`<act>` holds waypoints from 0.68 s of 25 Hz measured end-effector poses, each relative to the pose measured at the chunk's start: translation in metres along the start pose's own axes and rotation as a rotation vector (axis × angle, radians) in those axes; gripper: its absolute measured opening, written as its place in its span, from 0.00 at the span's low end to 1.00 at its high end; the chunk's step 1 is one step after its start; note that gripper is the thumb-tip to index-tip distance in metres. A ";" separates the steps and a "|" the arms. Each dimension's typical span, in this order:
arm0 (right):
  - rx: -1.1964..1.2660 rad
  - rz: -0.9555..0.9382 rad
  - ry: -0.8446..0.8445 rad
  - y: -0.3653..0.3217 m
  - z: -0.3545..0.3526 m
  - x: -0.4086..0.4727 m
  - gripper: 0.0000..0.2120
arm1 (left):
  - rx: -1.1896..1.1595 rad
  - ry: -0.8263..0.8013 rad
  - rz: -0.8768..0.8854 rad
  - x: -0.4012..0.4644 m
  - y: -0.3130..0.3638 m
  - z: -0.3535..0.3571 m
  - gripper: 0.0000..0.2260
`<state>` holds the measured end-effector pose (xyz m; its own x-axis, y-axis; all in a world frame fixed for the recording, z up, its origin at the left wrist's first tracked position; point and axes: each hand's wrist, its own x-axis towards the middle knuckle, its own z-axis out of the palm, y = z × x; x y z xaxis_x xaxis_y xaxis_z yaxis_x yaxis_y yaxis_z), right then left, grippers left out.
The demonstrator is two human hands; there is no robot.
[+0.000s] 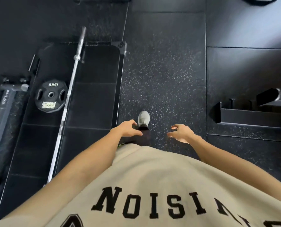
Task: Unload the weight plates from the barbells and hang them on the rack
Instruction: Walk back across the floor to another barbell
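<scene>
Floor (166, 66): dark speckled rubber, with a smooth black platform (90, 99) on the left side.

Shirt (153, 185): beige with black lettering, fills the lower view and hides the body below the arms.

Barbell (66, 102): bare silver bar lying on the platform, running from lower left up toward upper centre. Visible sleeve end carries no plate; the near end is cut off behind the left arm.

Plate (50, 95): black, marked 15KG, lying flat on the platform just left of the bar, touching or nearly touching it; cannot tell which. Well apart from both hands, up and to the left of them.

Second plate (261, 0): top right edge, mostly cut off.

Rack parts at far left (3, 102) and a black frame at right (251, 115): dim, hard to make out.

Left hand (128, 128): held out in front, fingers loosely curled, holding nothing.

Right hand (180, 132): fingers loosely curled and apart, holding nothing.

Shoe (143, 118): grey, on the floor between the hands.
</scene>
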<state>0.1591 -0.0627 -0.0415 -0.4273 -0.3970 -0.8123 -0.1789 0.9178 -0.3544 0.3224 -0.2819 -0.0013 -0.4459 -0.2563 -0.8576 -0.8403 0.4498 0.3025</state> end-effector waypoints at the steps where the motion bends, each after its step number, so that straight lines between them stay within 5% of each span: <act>1: 0.003 0.025 -0.016 -0.004 -0.019 0.023 0.29 | -0.025 -0.014 -0.006 0.023 0.018 -0.022 0.32; 6: 0.060 0.114 -0.027 -0.034 -0.146 0.115 0.28 | -0.041 -0.056 0.009 0.137 0.112 -0.148 0.31; 13: 0.361 0.131 0.227 -0.064 -0.360 0.210 0.30 | 0.134 -0.124 0.116 0.257 0.312 -0.318 0.31; 17: 0.338 0.174 0.151 -0.049 -0.459 0.287 0.31 | 0.202 -0.172 0.113 0.345 0.437 -0.378 0.33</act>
<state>-0.3618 -0.2185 -0.0446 -0.5556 -0.2073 -0.8052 0.1984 0.9074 -0.3706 -0.3156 -0.4975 -0.0078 -0.4595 -0.0537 -0.8866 -0.7025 0.6327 0.3258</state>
